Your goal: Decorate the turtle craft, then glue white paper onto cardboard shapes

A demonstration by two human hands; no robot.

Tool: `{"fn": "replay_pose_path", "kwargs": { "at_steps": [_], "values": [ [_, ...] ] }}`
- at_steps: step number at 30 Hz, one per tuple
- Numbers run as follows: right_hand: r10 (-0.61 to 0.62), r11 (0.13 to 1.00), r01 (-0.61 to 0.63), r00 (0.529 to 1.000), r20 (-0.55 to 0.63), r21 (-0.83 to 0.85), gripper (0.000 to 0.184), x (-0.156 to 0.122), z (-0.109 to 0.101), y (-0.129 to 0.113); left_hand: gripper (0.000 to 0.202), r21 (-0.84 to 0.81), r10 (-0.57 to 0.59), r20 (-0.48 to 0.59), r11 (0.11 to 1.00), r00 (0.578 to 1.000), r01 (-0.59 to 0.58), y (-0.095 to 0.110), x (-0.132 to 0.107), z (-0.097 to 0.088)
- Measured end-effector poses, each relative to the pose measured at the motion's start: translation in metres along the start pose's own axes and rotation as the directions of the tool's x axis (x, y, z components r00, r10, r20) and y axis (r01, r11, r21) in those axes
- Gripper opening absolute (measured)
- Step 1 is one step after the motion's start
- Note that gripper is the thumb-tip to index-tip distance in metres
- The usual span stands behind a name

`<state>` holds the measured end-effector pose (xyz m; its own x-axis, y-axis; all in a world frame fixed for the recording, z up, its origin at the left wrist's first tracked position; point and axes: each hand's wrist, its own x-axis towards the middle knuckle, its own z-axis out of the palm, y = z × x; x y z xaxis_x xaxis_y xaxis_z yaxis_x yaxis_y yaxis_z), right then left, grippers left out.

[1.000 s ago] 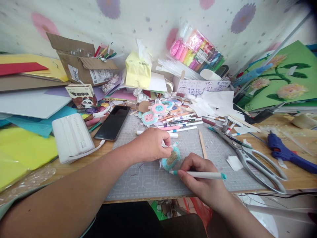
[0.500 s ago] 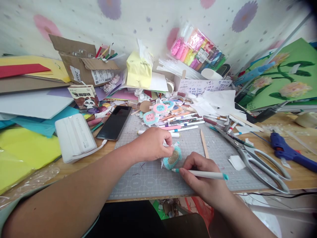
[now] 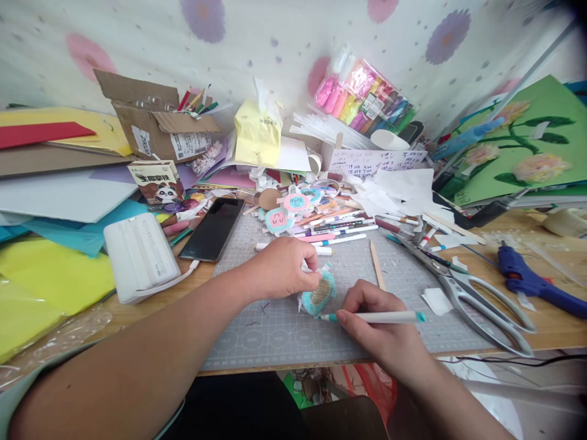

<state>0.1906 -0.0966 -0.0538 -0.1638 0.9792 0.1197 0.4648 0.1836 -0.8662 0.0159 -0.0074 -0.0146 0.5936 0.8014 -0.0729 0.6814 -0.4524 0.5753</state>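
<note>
My left hand [image 3: 282, 267] is closed, pinching a small oval paper cutout [image 3: 318, 294] with a tan middle and a turquoise rim against the grey cutting mat [image 3: 275, 333]. My right hand [image 3: 373, 324] grips a white marker with turquoise ends [image 3: 385, 317], lying almost level, its tip touching the cutout's lower edge. Both forearms reach in from the bottom of the picture.
Large scissors [image 3: 463, 293] and a blue glue gun [image 3: 527, 282] lie to the right. A wooden stick [image 3: 376, 265], loose markers [image 3: 339, 229] and more round cutouts [image 3: 293, 205] sit behind my hands. A phone [image 3: 211, 228], a white box [image 3: 140, 255], coloured paper and a cardboard box [image 3: 158, 125] fill the left.
The marker has tipped slightly flatter and its tip has slid a little along the cutout's lower edge. My left hand keeps its pinch in the same spot.
</note>
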Motion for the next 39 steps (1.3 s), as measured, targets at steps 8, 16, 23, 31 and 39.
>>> {"fn": "replay_pose_path", "kwargs": {
  "at_steps": [8, 16, 23, 31, 39],
  "values": [
    [0.015, 1.000, -0.015, 1.000, -0.009, 0.025, 0.019, 0.0012, -0.0003, 0.0006, 0.013, 0.004, 0.005, 0.000, 1.000, 1.000, -0.005, 0.0004, 0.0001, -0.0006],
    [0.031, 0.999, -0.031, 0.999, -0.022, 0.014, 0.019, 0.0016, -0.0007, 0.0003, 0.014, 0.004, -0.001, 0.003, 1.000, 1.000, 0.001, 0.0001, 0.0007, -0.0006],
    [0.034, 0.999, -0.033, 0.999, -0.017, 0.022, 0.020, 0.0007, 0.0010, 0.0046, 0.012, 0.007, -0.010, 0.004, 1.000, 1.000, 0.010, 0.0006, 0.0009, -0.0009],
    [0.048, 0.999, -0.048, 0.999, -0.005, 0.023, 0.020, 0.0021, -0.0006, 0.0025, 0.013, 0.002, -0.004, 0.004, 1.000, 1.000, 0.004, 0.0006, 0.0012, -0.0012],
    [0.040, 0.999, -0.040, 0.999, 0.007, 0.024, 0.020, 0.0008, -0.0011, 0.0006, 0.013, 0.002, 0.012, 0.005, 1.000, 1.000, -0.012, -0.0020, 0.0031, 0.0003]
  ]
}}
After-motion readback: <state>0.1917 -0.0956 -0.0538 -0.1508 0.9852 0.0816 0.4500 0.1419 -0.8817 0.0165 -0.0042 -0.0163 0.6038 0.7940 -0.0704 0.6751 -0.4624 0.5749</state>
